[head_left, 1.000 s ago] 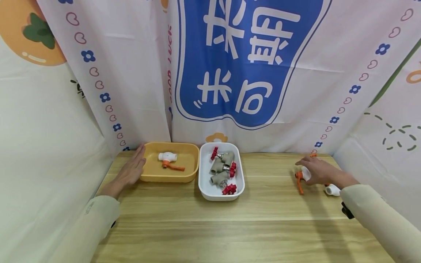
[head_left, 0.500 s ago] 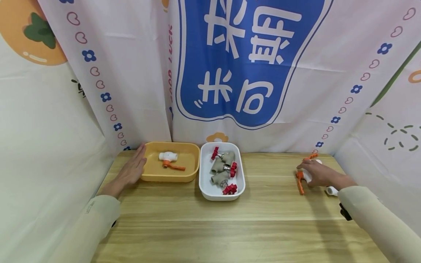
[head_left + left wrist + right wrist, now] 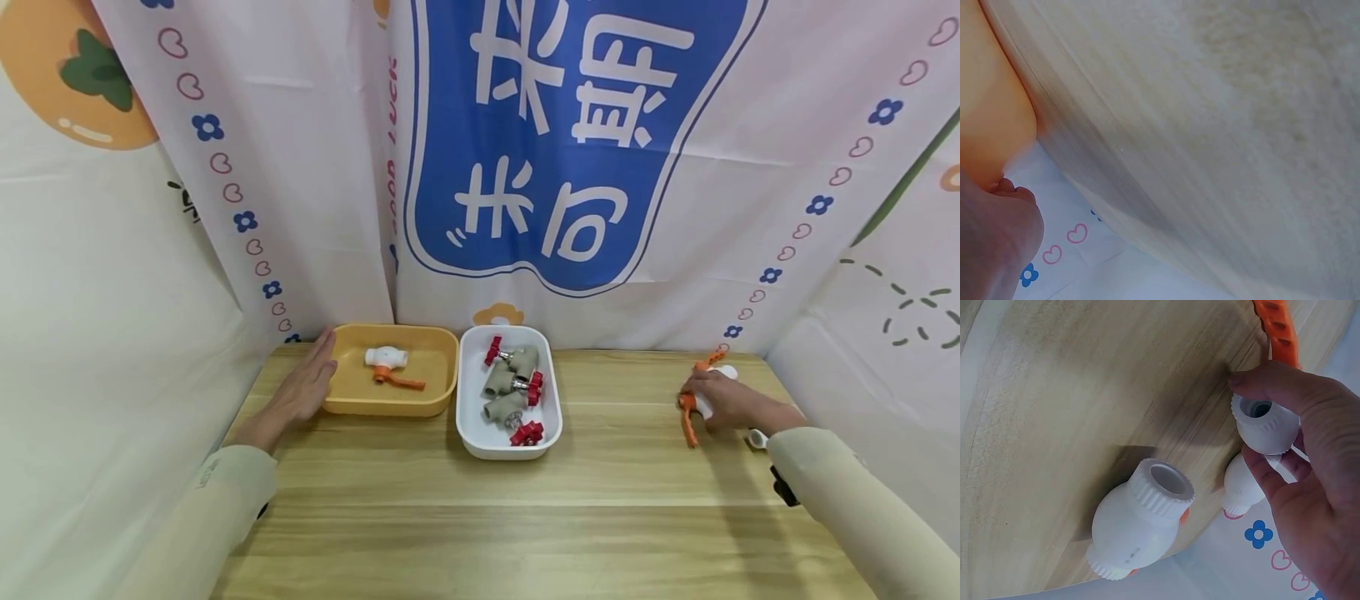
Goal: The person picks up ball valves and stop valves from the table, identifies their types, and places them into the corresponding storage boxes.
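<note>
The right hand (image 3: pixel 726 402), at 2 o'clock from the table's middle, pinches a white valve (image 3: pixel 1267 430) with an orange handle, thumb and fingers closed about its body; a second ago they lay more loosely over it, so the grip now looks settled, though I cannot tell whether the valve is off the wood; a second white valve (image 3: pixel 726 372) lies just beyond at 12 o'clock from this hand, a third valve (image 3: pixel 1138 525) between 4 and 5; the left hand (image 3: pixel 303 392), at 10 o'clock, stays nearly straight-fingered against the yellow tray (image 3: pixel 390 408), gripping nothing visible; that tray holds one like valve (image 3: pixel 386 358); the white tray (image 3: pixel 506 454), at 12 o'clock, holds three grey fittings (image 3: pixel 498 382) with red handles; beneath is a pale wood-grain table (image 3: pixel 525 533), around it printed cloth (image 3: pixel 322 167).
</note>
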{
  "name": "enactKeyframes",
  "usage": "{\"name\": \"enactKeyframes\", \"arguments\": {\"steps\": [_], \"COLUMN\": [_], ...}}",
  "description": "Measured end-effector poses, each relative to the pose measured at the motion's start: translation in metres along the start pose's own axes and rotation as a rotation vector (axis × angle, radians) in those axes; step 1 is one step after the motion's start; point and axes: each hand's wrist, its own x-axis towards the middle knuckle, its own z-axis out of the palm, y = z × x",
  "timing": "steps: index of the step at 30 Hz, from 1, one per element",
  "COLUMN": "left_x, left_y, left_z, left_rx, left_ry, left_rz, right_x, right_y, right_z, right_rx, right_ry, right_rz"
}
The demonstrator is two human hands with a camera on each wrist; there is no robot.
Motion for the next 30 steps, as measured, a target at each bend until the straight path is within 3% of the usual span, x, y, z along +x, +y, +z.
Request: {"name": "enactKeyframes", "arguments": {"steps": [11,17,24,30], "left_x": [0.0,0.002,0.001,-0.001], "left_y": [0.0,0.0,0.001,0.001], "left_z": [0.0,0.002,0.002,0.0], "left_rx": [-0.003,0.006,-0.001,-0.008], "left_ry": [-0.005,0.006,0.006,0.007], "left_rz": [-0.013,-0.01,-0.014,0.001], "right_x": [0.001,0.004,0.011,0.015], "right_y": [-0.005,-0.006,-0.008,-0.01], "right_z": [0.005,0.008,0.009,0.008], "right_rx": [-0.015,-0.011,0.012,-0.005], "right_ry": [0.027,0.072,0.117,0.186], "right_rz": [0.0,-0.017,0.022,-0.015]}}
